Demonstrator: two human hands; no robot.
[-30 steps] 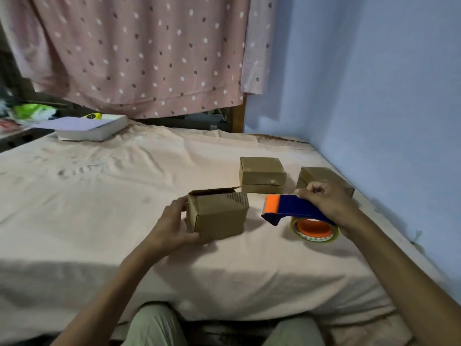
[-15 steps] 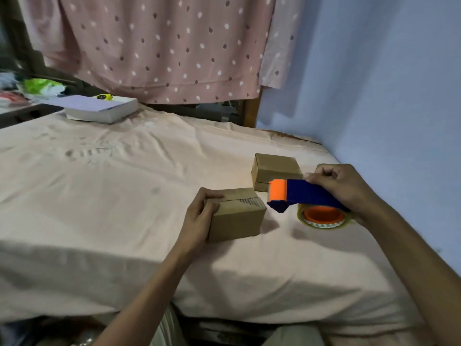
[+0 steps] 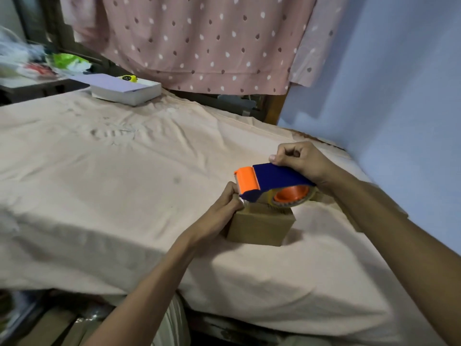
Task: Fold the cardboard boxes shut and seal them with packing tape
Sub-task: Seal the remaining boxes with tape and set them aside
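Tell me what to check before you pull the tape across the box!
1. Box flaps folded shut on the cardboard box: ok, the top looks closed.
2. Tape end held: ok, the left hand pinches the tape end at the box's left top edge.
3. Tape dispenser gripped: ok, the right hand holds its blue handle.
4. Dispenser over the box: ok.
5. Tape lined up with the seam: cannot tell, hidden under the dispenser.

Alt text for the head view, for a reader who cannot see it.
On a bed, a person's right hand holds a blue and orange tape dispenser over a closed cardboard box while the left hand pinches the tape end at the box's edge. A white book lies further back.
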